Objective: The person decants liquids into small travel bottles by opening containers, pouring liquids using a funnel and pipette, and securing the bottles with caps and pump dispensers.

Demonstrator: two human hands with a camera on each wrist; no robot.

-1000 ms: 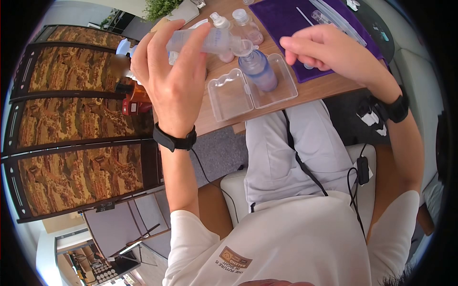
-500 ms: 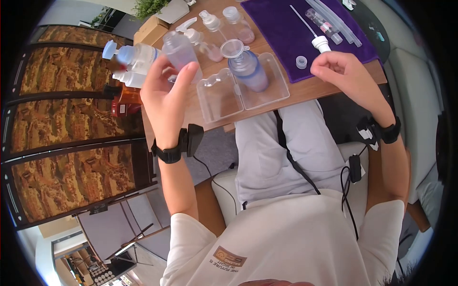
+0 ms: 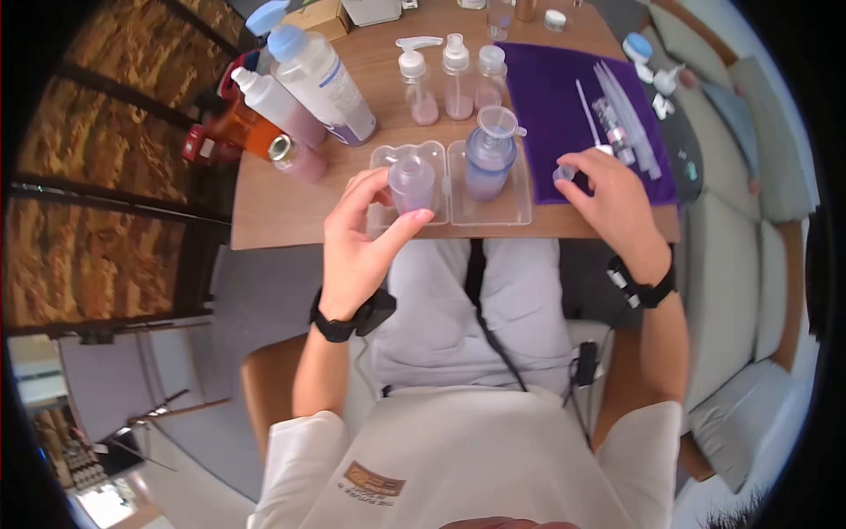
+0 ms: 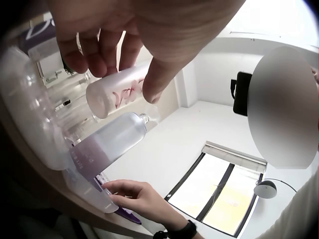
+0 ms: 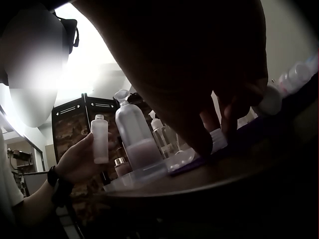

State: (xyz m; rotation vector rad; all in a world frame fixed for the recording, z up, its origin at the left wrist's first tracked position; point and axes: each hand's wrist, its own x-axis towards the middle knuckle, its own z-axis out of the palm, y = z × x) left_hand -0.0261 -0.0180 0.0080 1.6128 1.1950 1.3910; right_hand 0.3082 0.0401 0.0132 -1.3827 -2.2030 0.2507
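My left hand (image 3: pixel 359 251) grips a small frosted bottle (image 3: pixel 411 183) between thumb and fingers, upright and uncapped, over the left half of a clear open case (image 3: pixel 434 219). In the case's right half stands a bluish bottle (image 3: pixel 489 166) with a clear funnel (image 3: pixel 497 122) in its mouth and pinkish liquid inside. On the right, my right hand (image 3: pixel 614 207) pinches a small clear cap (image 3: pixel 564 174) at the edge of the purple cloth (image 3: pixel 538 106). In the right wrist view the ridged cap (image 5: pixel 218 141) shows between the fingertips.
Behind the case stand several small bottles, one a pump bottle (image 3: pixel 419 88). At the left are a large blue-topped pump bottle (image 3: pixel 326 84), a white-capped bottle (image 3: pixel 282 108) and a small pink jar (image 3: pixel 298 159). Clear tubes (image 3: pixel 630 119) and a thin stick (image 3: pixel 587 110) lie on the cloth.
My left hand has brought the bottle down from a tilted hold near the funnel to upright beside the bluish bottle. My right hand has reached the small cap and pinches it. The head view has turned.
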